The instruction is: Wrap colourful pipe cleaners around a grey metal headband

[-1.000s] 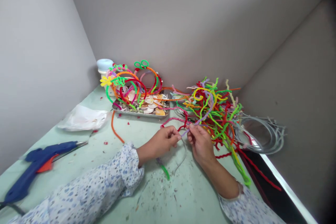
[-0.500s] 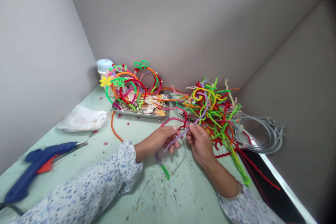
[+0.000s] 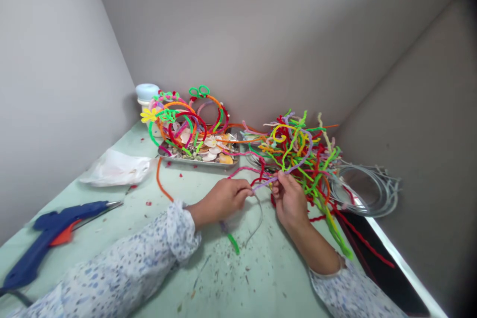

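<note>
My left hand (image 3: 228,199) is closed, pinching a thin grey headband (image 3: 261,216) with a purple pipe cleaner (image 3: 265,185) at its fingertips. One end of the band, wrapped in purple and green (image 3: 233,243), pokes out below that hand; its bare grey end curves down to the right. My right hand (image 3: 291,202) pinches the purple pipe cleaner a short way off. Past the right fingers its loose end curls up over a heap of mixed pipe cleaners (image 3: 298,146). The left fingers cover part of the wrapping.
Decorated headbands (image 3: 181,119) rest on a metal tray (image 3: 197,163) of shell pieces. Behind it stands a pale-blue-lidded container (image 3: 147,93). A blue glue gun (image 3: 55,228) and a plastic bag (image 3: 116,168) lie left. Several bare grey headbands (image 3: 372,191) sit at right.
My left fingers have closed together around the band. My right hand has moved slightly right, sliding along the purple pipe cleaner or drawing it out; its loose end now bows further right.
</note>
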A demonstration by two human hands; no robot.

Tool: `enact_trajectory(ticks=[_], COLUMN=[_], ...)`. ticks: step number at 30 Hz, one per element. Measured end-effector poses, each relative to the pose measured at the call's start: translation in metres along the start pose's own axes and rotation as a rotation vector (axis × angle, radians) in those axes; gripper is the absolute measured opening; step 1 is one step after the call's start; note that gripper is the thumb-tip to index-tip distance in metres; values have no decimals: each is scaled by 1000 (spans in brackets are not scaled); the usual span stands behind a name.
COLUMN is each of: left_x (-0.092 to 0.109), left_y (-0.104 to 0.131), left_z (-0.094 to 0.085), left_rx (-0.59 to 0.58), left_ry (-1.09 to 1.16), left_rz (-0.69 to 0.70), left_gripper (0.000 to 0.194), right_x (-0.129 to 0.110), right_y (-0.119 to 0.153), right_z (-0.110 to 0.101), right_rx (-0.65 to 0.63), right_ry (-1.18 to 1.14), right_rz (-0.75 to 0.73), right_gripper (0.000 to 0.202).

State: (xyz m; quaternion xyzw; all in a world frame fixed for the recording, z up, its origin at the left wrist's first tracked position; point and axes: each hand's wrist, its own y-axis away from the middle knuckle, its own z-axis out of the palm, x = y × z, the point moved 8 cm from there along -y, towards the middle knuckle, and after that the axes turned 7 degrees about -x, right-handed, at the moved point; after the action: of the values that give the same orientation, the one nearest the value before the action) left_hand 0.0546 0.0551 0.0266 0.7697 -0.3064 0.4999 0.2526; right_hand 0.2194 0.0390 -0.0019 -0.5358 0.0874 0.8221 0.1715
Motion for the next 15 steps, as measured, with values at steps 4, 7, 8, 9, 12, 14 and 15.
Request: enact_trajectory(ticks=[4,7,8,9,12,14,15], left_x=[13,1,-4,-8,-17,-21,-21], left_y=[5,-2,-4,-5,-4,-3,-2], left_z=[-11,-1,5,10,19,18,17], left_rx=[181,2,-80,-150,-257,-267,-262], left_ry=[-245,97,260,408,677,743,756], left_rz=[86,-4,-54,-106,-220,-240,-234], left_gripper=[25,39,45,50,47,36,33], right_x=[0,-1,-1,-1,0,0,0], right_y=[-1,-1,-1,0,0,0,-1], right_z=[-1,0,-1,0,0,0,-1], right_rx=[7,-11,-14,-16,-25,-24,-19], right_ry=[-6,-23,-28,-31,-32,-34,-37], right_rz=[9,-12,-22,-29,-42,-51,-53], right_gripper=[25,24,24,24,23,22,21])
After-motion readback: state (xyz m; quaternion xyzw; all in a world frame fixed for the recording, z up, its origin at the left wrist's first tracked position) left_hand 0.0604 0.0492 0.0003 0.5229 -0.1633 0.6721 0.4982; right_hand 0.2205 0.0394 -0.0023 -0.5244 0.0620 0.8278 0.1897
